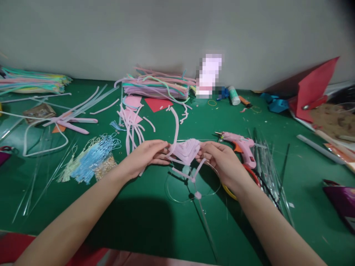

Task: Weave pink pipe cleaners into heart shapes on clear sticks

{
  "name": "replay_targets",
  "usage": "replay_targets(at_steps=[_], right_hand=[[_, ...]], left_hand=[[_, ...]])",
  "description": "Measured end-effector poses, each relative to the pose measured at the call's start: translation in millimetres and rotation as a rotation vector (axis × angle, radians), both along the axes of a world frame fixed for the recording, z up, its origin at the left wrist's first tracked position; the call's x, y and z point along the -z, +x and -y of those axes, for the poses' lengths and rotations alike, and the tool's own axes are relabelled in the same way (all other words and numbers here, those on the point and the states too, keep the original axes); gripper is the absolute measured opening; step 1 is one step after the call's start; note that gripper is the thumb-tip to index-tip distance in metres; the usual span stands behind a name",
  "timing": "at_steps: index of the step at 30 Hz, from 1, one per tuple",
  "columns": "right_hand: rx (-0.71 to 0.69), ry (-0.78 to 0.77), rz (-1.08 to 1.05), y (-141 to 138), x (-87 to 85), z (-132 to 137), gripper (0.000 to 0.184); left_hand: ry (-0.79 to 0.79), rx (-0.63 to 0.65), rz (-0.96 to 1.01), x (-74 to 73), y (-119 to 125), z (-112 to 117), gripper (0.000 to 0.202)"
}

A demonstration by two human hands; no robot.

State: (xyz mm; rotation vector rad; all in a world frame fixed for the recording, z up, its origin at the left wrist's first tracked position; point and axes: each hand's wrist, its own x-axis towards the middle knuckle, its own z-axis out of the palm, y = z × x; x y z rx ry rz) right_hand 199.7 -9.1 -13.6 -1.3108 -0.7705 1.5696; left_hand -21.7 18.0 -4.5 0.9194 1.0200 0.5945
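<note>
Between my two hands is a pale lilac pipe-cleaner heart (185, 150), made of nested V-shaped rows. My left hand (155, 154) pinches its left edge, where a loose pipe cleaner (176, 125) curves upward. On the right edge, the fingers of my right hand (217, 157) are closed. Below the heart runs a thin clear stick (206, 225) with short lilac pieces and a small lilac knob (198, 195) on it. A fine wire loop (177, 201) hangs around the stick. Some fingertips are hidden behind the heart.
A pink glue gun (241, 144) lies right of my right hand, beside a bundle of clear sticks (266, 166). Blue tassels (91, 159) and a bag of gold beads (107, 166) lie left. Pipe-cleaner bundles (158, 87) line the back, near a blurred bright patch (209, 75).
</note>
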Motion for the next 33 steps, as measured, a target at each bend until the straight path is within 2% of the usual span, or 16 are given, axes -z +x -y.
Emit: replay_targets(at_steps=[3,5,8,13,18,27,33], right_hand=[[0.017,-0.014,0.006,2,0.3,-1,0.017],[0.017,-0.024,-0.001,3,-0.4,-2,0.016],[-0.032,-0.019,-0.026,4,-1.1,-2,0.014],[-0.114,-0.006,-0.033,2,-0.8,-2,0.019],[-0.112,-0.021,-0.049,0,-2.0,0,0.02],[-0.09,-0.017,-0.04,-1,-2.3,2,0.021],[-0.1,0.089,0.194,-7,-1.3,4,0.027]], left_hand=[[0.094,0.123,-0.049,-2.9,-3,0,0.03],[0.153,0.151,-0.114,-3.9,-4,0,0.037],[0.21,0.098,-0.17,-4.1,-4,-1,0.031],[0.225,0.015,-0.111,-2.9,-6,-3,0.027],[0.19,-0.029,-0.053,-0.4,-12,-6,0.033],[0.096,-0.102,-0.035,-1.6,-13,-7,0.024],[0.1,-0.168,-0.05,1.2,-12,-7,0.023]])
